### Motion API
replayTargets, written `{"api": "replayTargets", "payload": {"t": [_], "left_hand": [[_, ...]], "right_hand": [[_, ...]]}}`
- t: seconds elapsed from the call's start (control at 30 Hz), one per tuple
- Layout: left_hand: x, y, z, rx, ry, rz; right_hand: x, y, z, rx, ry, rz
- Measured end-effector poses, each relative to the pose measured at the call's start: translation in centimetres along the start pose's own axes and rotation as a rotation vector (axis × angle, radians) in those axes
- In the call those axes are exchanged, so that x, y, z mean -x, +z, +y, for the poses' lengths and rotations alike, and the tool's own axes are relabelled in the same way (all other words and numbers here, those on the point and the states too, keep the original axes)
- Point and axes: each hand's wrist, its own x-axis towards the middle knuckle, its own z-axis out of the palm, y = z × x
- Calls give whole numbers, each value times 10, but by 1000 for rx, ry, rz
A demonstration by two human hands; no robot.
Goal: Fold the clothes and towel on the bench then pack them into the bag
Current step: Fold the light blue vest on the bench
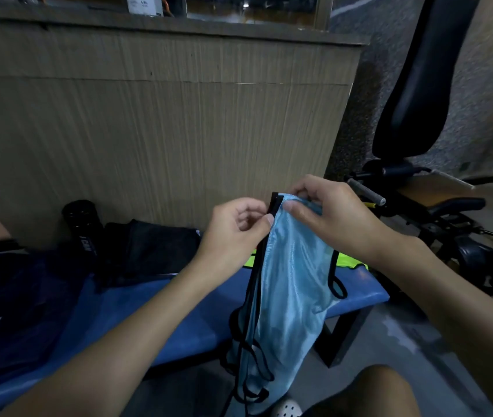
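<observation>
A light blue mesh vest [287,281] with black trim hangs in the air in front of the blue bench [160,308]. My left hand [236,227] pinches its black edge near the top. My right hand [326,212] pinches the top of the blue fabric just to the right. The vest's lower part dangles past the bench's front edge toward the floor. A neon yellow garment [356,261] lies on the bench's right end, mostly hidden behind the vest. A black cloth [154,248] lies at the bench's back. Dark blue fabric [19,314] covers the left end.
A black bottle [81,225] stands at the back of the bench against a wooden panel wall [160,115]. A black gym bench machine [425,188] stands to the right. My knee [371,392] and a white shoe [287,409] show at the bottom.
</observation>
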Motion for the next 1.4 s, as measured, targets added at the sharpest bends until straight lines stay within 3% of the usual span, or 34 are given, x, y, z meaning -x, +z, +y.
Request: {"api": "replayTargets", "payload": {"t": [0.17, 0.3, 0.43, 0.77, 1.03, 1.4], "left_hand": [[1, 4, 0, 37, 11, -2], [8, 9, -8, 23, -14, -101], [10, 11, -21, 73, -56, 13], [8, 9, -21, 70, 0, 4], [25, 6, -39, 82, -87, -58], [38, -33, -96, -9, -231, -160]], "right_hand": [[-4, -3, -5, 37, -2, -22], [-4, -2, -7, 7, -53, -4], [-4, -4, -6, 59, -47, 19], [-6, -5, -11, 45, 75, -11], [-12, -5, -19, -21, -19, 108], [-19, -5, 21, -81, 45, 290]]}}
